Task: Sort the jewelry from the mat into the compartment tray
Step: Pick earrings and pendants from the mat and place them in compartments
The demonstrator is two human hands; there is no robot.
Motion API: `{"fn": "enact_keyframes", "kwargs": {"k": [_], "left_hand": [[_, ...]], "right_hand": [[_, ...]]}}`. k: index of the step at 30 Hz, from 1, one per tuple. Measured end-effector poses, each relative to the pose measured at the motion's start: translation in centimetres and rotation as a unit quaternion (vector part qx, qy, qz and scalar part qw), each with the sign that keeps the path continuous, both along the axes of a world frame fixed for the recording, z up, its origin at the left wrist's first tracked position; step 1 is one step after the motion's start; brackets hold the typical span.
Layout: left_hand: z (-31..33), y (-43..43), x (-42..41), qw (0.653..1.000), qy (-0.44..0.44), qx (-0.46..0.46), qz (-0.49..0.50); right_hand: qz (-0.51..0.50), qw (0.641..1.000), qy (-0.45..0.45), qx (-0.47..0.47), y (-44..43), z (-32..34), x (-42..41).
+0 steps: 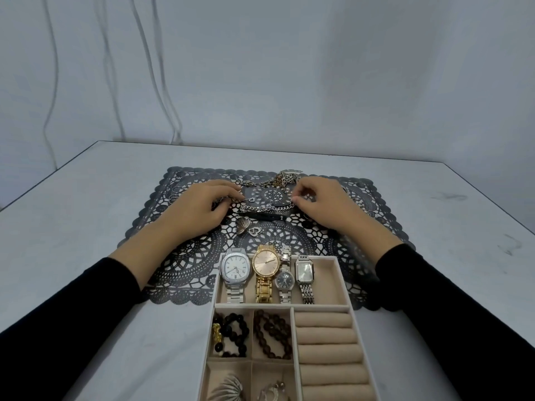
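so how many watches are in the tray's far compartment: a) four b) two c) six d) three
a, four lie side by side in the tray: the silver watch, the gold watch, the dark-dialled watch and the rectangular watch.

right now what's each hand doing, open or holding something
Left hand: pinching one end of the silver chain.
Right hand: pinching its other end.

Pale grey counter (86,198) bears a lace mat (185,261) and a tray (318,307).
The dark openwork mat lies flat at the middle; the beige compartment tray sits nearer, its far end overlapping the mat's near border.
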State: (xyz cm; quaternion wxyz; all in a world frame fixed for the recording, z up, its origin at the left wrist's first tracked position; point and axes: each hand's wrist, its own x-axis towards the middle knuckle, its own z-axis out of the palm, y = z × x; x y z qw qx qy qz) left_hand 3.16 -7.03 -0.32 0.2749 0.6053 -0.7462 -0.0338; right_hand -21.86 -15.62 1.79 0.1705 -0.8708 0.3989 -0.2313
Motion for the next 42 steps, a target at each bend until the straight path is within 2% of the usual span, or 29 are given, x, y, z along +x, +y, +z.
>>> {"fn": "enact_keyframes", "kwargs": {"k": [5,13,23,29,34,42], "left_hand": [[0.9,0.3,-1.5,0.998,0.001,-0.033,-0.057],[1.9,0.2,-3.4,0.994,-0.035,-0.007,-0.105],[0.8,0.1,-0.7,0.999,-0.035,0.003,-0.017],[1.1,0.1,-0.3,1.0,0.003,0.012,-0.028],[2.7,0.4,-0.6,0.991,0.066,0.091,-0.077],[4.2,0.7,-0.8,0.976,0.062,0.184,-0.098]], "right_hand": [[0.004,1.0,-0.018,0.013,0.1,0.0,0.1],[0.025,0.999,0.028,-0.01,0.5,-0.5,1.2],[-0.005,0.999,0.01,0.051,0.4,0.0,0.1],[-0.011,0.999,-0.001,0.052,0.0,0.0,-0.5],[-0.021,0.996,-0.061,0.058,-0.1,0.2,-0.5],[-0.038,0.98,-0.166,0.106,0.1,1.5,-0.5]]}}
